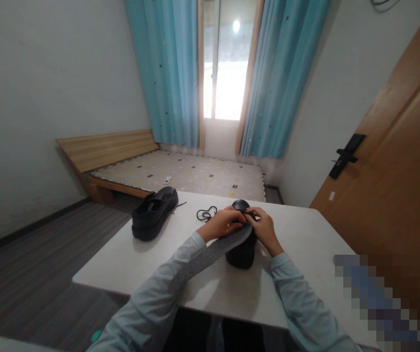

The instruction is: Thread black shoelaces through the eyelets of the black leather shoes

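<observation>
Both hands on one shoe, fingertips crowded

My left hand (226,221) and right hand (262,226) meet over the shoe (240,255), right of centre in the lower half of the frame, toe pointing up-frame. Fingers on both bend inward, tips close together near the shoe's front; they look pinched, but I can't tell on what, my knuckles hide it. Grey strip (213,252) runs from over the shoe toward lower left, beside my left forearm. Loose lace (207,213) bunched near my left hand. Other shoe (154,213) upright, left of centre. All on the white table (114,259).

Risks, my guess: strip could catch on my left sleeve (158,288) and get dragged, lying so near it. Tips are crowded, so one hand shifting could knock the other's pinch loose. Shoe could slide or tip under a tug; neither palm seems to brace it. A leftward swing of my left wrist could sweep the lace into a tangle.
</observation>
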Demonstrator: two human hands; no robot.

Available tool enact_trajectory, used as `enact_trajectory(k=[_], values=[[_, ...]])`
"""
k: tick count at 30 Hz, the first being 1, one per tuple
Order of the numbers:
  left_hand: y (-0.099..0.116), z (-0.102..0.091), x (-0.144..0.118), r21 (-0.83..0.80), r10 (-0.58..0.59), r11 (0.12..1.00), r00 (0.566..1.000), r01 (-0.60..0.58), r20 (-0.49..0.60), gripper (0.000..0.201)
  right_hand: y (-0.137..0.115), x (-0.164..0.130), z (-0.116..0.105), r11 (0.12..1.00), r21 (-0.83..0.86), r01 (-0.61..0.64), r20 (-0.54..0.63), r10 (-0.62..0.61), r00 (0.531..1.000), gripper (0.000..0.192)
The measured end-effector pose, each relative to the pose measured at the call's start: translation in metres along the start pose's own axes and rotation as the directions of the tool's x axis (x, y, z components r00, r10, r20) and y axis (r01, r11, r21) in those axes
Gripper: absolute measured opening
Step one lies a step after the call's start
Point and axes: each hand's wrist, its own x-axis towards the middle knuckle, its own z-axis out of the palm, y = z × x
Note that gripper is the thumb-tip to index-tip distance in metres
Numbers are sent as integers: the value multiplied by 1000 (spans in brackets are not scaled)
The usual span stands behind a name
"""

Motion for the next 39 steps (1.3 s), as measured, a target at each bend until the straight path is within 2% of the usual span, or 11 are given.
enact_trajectory(k=[3, 5, 9, 12, 20, 24, 28, 35, 37, 39], values=[[2, 2, 1, 34, 7, 999, 1000, -6, -14, 11, 3, 1, 2, 999, 14, -40, -8, 40, 999, 22], [4, 1, 2, 98, 58, 994, 998, -57, -12, 12, 4, 1, 3, 998, 29, -64, -10, 64, 998, 23], [10, -3, 6, 267, 171, 944, 980, -193, 104, 22, 6, 2, 4, 995, 53, -81, -15, 81, 997, 24], [14, -7, 11, 320, 184, 918, 967, -233, 177, 22, 7, 2, 5, 994, 72, -87, -18, 88, 996, 25], [23, -2, 29, 398, 128, 888, 956, -230, 266, 23, 9, 5, 2, 974, 186, -131, 21, 129, 991, 26], [23, 6, 36, 452, 106, 866, 963, -213, 249, 23, 8, 5, 0, 962, 234, -137, 23, 136, 990, 27], [19, 16, 37, 482, 77, 857, 969, -184, 234, 23, 7, 5, 0, 954, 260, -148, 7, 151, 989, 27], [22, 23, 38, 552, 2, 815, 955, -174, 297, 23, 4, 5, -2, 935, 324, -141, 25, 141, 990, 22], [22, 26, 39, 534, -19, 834, 960, -138, 278, 23, 4, 5, -3, 932, 335, -138, 47, 130, 990, 22], [18, 30, 40, 437, -61, 899, 973, -45, 225, 22, 3, 4, -3, 932, 331, -146, 79, 127, 989, 22]])
